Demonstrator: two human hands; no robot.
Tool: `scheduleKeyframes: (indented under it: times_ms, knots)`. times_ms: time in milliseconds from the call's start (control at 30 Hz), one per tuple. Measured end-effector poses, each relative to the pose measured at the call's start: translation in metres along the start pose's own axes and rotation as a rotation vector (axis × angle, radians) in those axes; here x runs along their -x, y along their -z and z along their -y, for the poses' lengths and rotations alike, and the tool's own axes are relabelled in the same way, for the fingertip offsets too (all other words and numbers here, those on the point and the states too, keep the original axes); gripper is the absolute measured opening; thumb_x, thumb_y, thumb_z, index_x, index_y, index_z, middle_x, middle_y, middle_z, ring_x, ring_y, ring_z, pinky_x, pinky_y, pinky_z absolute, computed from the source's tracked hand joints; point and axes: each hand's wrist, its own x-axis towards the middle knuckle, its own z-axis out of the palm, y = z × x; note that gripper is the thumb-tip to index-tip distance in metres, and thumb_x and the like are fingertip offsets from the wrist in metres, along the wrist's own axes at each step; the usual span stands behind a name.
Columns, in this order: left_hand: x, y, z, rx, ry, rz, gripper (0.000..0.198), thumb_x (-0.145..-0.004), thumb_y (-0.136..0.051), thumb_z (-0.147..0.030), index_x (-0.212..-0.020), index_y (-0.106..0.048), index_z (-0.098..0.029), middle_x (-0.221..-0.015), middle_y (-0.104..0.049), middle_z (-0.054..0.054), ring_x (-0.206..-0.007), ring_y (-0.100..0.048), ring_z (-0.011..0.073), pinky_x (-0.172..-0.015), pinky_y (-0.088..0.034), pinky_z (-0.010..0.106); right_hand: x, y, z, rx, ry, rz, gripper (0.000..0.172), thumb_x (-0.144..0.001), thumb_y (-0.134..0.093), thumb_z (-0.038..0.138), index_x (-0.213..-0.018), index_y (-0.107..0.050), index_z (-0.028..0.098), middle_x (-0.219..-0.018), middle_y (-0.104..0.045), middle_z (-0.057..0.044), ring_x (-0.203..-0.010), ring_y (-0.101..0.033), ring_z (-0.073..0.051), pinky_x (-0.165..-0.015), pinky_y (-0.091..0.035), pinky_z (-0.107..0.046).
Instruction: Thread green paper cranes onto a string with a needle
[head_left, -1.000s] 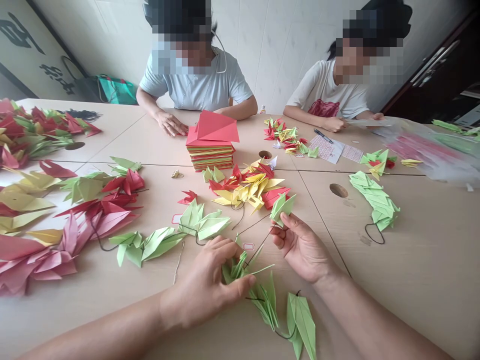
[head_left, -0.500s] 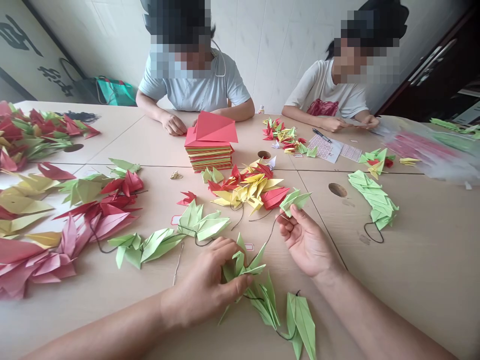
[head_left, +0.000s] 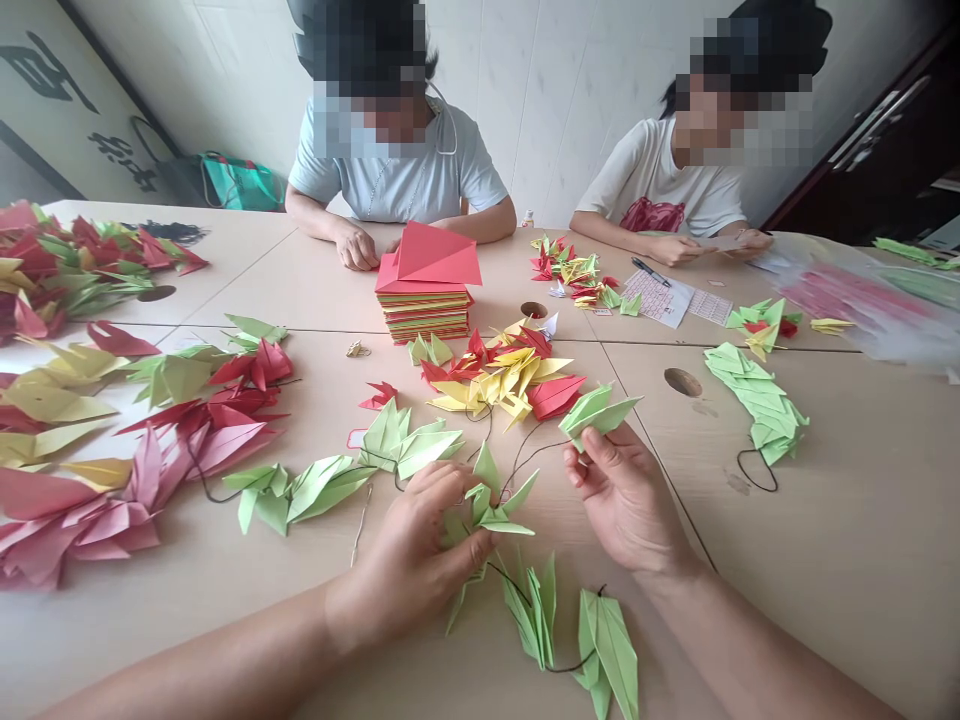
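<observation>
- The right hand (head_left: 626, 500) has its grip pinched narrow on a green paper crane (head_left: 600, 412), just above the worktop (head_left: 862, 520)
- The left hand (head_left: 420, 560) has its grip closed on a bunch of green cranes (head_left: 491, 500)
- A black cord (head_left: 525, 445) joins them; this looks like stringing, and sliding the crane down calls for a taut cord

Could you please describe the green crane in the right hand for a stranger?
On the beige table, right of the red and yellow pile, the right hand pinches one green crane. Unlike the strung green clusters nearby, it is single.
</observation>
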Motion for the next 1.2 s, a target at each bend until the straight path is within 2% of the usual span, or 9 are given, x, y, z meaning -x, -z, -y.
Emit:
scheduleKeyframes:
  times_ms: [133, 300, 433, 733, 900, 1033, 1200]
  knots:
    - [0.001, 0.002, -0.002, 0.009, 0.03, -0.012, 0.013, -0.087, -0.058, -0.03, -0.08, -0.053, -0.02, -0.087, -0.06, 0.004, -0.086, -0.055, 0.0197, -0.079, -0.045, 0.034, -0.002, 0.001, -0.001, 0.022, 0.03, -0.052, 0.02, -0.069, -0.082, 0.036, -0.079, -0.068, 0.024, -0.074, -0.059, 0.003, -0.062, -0.051, -0.009, -0.048, -0.041, -0.019]
    - [0.0, 0.003, -0.005, 0.067, 0.109, -0.018, 0.019, -0.09, -0.054, -0.038, -0.088, -0.056, -0.019, -0.086, -0.059, 0.004, -0.083, -0.054, 0.0196, -0.077, -0.045, 0.034, 0.005, -0.004, -0.002, 0.103, -0.007, 0.038, 0.022, -0.068, -0.082, 0.037, -0.08, -0.069, 0.023, -0.073, -0.061, 0.002, -0.061, -0.049, -0.01, -0.049, -0.04, -0.021]
    - [-0.001, 0.004, -0.004, 0.066, 0.12, -0.008, 0.022, -0.091, -0.052, -0.041, -0.087, -0.057, -0.019, -0.085, -0.059, 0.004, -0.081, -0.053, 0.0192, -0.075, -0.044, 0.033, 0.009, -0.006, -0.002, 0.148, -0.009, 0.118, 0.021, -0.07, -0.081, 0.036, -0.078, -0.068, 0.023, -0.071, -0.06, 0.001, -0.062, -0.049, -0.011, -0.051, -0.041, -0.022]
    - [0.002, -0.001, 0.008, -0.023, -0.047, -0.067, 0.016, -0.088, -0.06, -0.035, -0.092, -0.059, -0.02, -0.089, -0.06, 0.006, -0.088, -0.056, 0.0218, -0.081, -0.047, 0.035, 0.005, -0.007, -0.001, 0.086, -0.004, 0.025, 0.025, -0.064, -0.084, 0.039, -0.073, -0.067, 0.023, -0.067, -0.058, 0.002, -0.059, -0.049, -0.012, -0.048, -0.039, -0.022]
    - [-0.001, 0.002, 0.0, 0.013, 0.038, -0.044, 0.021, -0.089, -0.056, -0.039, -0.082, -0.056, -0.019, -0.081, -0.058, 0.004, -0.08, -0.054, 0.0202, -0.074, -0.046, 0.034, 0.006, -0.006, -0.002, 0.109, -0.01, 0.068, 0.021, -0.068, -0.083, 0.036, -0.078, -0.069, 0.023, -0.07, -0.059, 0.002, -0.062, -0.05, -0.011, -0.049, -0.041, -0.02]
    - [-0.002, 0.002, 0.0, 0.111, 0.121, -0.064, 0.023, -0.091, -0.051, -0.041, -0.084, -0.055, -0.019, -0.082, -0.058, 0.003, -0.077, -0.054, 0.0181, -0.072, -0.045, 0.031, 0.007, -0.004, -0.003, 0.128, -0.008, 0.093, 0.022, -0.069, -0.082, 0.035, -0.081, -0.068, 0.024, -0.071, -0.06, 0.002, -0.063, -0.052, -0.011, -0.051, -0.041, -0.021]
    - [-0.003, 0.002, 0.002, 0.064, 0.117, -0.021, 0.023, -0.091, -0.052, -0.041, -0.086, -0.057, -0.019, -0.085, -0.059, 0.004, -0.081, -0.054, 0.0194, -0.075, -0.045, 0.032, 0.01, -0.003, -0.005, 0.212, 0.009, 0.166, 0.018, -0.072, -0.08, 0.035, -0.08, -0.067, 0.024, -0.072, -0.063, 0.002, -0.062, -0.052, -0.012, -0.053, -0.043, -0.023]
